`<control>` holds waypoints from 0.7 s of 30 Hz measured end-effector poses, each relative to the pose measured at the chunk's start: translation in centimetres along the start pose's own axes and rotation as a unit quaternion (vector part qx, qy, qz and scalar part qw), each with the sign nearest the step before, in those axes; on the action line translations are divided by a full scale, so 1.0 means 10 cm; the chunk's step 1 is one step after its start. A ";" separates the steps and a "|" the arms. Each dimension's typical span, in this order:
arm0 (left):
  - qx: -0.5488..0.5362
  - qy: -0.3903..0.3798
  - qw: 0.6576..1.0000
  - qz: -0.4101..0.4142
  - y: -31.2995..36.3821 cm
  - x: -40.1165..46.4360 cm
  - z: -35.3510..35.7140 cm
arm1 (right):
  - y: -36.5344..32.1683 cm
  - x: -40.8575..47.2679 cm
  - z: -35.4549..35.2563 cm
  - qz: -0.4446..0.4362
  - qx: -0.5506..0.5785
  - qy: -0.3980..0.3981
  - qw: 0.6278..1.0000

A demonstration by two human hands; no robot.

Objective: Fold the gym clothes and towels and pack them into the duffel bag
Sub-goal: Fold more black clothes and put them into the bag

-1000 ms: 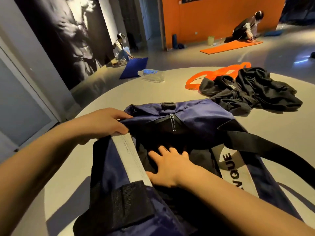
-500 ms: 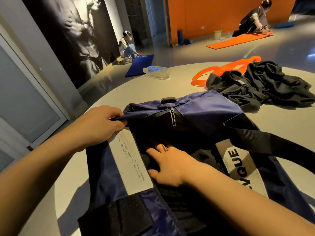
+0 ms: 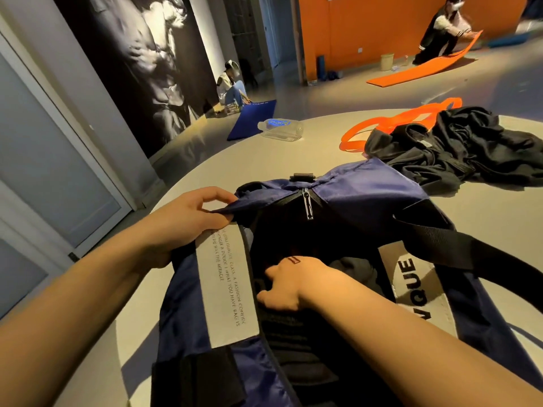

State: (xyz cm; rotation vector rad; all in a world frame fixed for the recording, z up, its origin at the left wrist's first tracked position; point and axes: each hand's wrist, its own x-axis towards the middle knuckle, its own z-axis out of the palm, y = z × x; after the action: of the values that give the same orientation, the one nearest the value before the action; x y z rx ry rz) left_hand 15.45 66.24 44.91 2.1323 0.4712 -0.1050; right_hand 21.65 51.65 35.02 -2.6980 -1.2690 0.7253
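A navy duffel bag (image 3: 367,195) with white printed panels lies open on a round pale table (image 3: 249,160). My left hand (image 3: 188,218) pinches the bag's left rim beside the zipper and holds the opening apart. Inside the opening, my right hand (image 3: 296,280) rests on dark folded clothes (image 3: 352,268), its fingertips hidden in the dark interior. A crumpled pile of black clothes (image 3: 458,148) lies unfolded on the table beyond the bag, to the right.
An orange loop band (image 3: 382,124) lies partly under the black pile. A clear water bottle (image 3: 280,129) lies on its side near the far table edge. The bag's black strap (image 3: 470,245) runs off to the right. People with mats sit on the floor beyond.
My right hand has pushed deeper into the bag, so its fingers no longer show. My left hand has lifted the rim higher and wider.
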 end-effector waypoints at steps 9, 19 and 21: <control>0.056 0.019 0.994 0.088 -0.05 -0.07 0.06 | 0.02 -0.71 0.21 -0.030 -0.021 0.103 0.994; 0.088 0.032 0.988 0.126 -0.07 -0.17 0.02 | -0.07 -0.50 0.37 0.021 -0.031 0.142 0.989; 0.132 0.050 0.980 0.140 -0.07 -0.26 0.02 | -0.06 -0.64 0.35 0.011 -0.071 0.191 0.979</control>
State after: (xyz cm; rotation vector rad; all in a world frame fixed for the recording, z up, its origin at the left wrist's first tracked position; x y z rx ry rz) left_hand 12.82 65.67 44.83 2.4509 0.2172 0.1055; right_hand 16.14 46.84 34.57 -2.7786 -1.2340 0.1050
